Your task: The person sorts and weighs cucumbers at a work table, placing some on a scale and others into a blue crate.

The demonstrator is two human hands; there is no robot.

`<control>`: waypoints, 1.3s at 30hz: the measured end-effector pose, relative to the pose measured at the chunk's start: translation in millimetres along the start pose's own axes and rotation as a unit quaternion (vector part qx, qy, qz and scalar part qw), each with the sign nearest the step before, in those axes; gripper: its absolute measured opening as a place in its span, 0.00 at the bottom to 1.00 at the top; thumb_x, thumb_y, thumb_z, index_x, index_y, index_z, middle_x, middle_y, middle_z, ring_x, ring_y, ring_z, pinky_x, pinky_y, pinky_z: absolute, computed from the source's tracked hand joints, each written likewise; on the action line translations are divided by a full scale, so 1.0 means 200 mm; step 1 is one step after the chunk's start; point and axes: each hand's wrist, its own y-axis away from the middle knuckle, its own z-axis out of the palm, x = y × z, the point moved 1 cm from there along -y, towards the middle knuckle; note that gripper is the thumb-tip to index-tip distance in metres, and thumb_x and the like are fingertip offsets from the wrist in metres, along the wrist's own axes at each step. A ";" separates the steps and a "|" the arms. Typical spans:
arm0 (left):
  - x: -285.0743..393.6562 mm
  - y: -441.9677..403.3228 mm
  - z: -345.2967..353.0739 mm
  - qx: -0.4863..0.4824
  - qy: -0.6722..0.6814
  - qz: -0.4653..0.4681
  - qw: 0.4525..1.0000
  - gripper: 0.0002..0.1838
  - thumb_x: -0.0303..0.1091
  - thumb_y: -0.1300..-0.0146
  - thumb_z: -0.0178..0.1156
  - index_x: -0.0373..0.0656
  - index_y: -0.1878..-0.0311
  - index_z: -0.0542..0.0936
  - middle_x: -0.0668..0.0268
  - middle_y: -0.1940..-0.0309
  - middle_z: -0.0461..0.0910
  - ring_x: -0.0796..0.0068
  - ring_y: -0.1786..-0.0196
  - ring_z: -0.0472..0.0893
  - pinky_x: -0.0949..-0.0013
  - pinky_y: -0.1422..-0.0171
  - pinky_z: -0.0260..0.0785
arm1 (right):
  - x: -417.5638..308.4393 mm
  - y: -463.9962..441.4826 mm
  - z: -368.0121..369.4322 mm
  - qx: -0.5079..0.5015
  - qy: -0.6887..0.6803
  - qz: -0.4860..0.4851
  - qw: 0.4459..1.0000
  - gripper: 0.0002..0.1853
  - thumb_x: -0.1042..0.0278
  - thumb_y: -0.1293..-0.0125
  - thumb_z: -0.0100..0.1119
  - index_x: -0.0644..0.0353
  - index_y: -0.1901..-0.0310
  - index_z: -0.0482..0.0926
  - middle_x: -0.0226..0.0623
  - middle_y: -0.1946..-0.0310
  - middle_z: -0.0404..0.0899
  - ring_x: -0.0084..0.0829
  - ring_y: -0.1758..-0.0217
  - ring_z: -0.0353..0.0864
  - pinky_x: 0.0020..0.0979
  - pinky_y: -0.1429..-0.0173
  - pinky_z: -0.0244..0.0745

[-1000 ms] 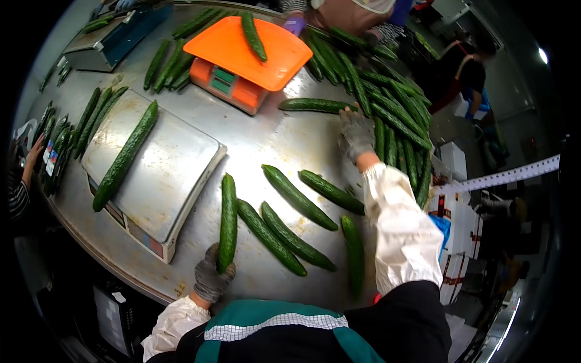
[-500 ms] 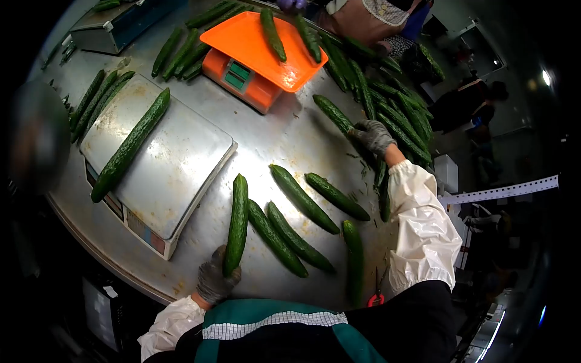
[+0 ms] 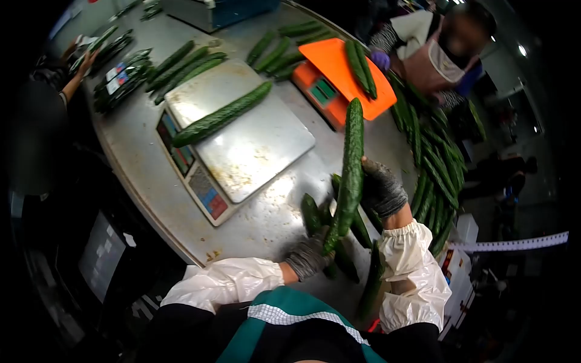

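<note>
My right hand (image 3: 382,189), in a grey glove, is closed around a long green cucumber (image 3: 353,157) raised above the table and pointing away from me. Its lower end reaches my left hand (image 3: 307,257), also grey-gloved, which is closed at a cucumber's lower tip. A second cucumber seems to overlap the raised one there; I cannot fully separate them. Beneath and around my hands lie several loose cucumbers, partly hidden, among them one (image 3: 370,281) below my right hand. A single cucumber (image 3: 224,115) rests across the flat metal scale (image 3: 260,142) to the left.
Beyond, an orange scale (image 3: 381,100) carries two cucumbers, with a co-worker's purple-gloved hand (image 3: 380,59) at its tray. A cucumber pile (image 3: 439,163) lines the right side. Packed cucumbers (image 3: 121,81) lie far left, near another person's hands (image 3: 88,60). Red-handled scissors (image 3: 374,325) sit near my body.
My right hand has brought its cucumber from the pile toward me and lifted it. My left hand has come beside it. The view has turned, and the co-worker now shows more fully.
</note>
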 end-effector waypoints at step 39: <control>-0.10 -0.06 0.16 0.063 -0.147 0.188 0.969 0.36 0.35 0.48 0.48 0.33 0.37 0.48 0.56 0.83 0.75 0.59 0.83 0.75 0.56 0.84 0.61 | 0.15 -0.29 0.62 0.149 0.217 0.074 0.962 0.15 0.53 0.40 0.50 0.59 0.70 0.71 0.36 0.79 0.74 0.33 0.79 0.74 0.33 0.74 0.71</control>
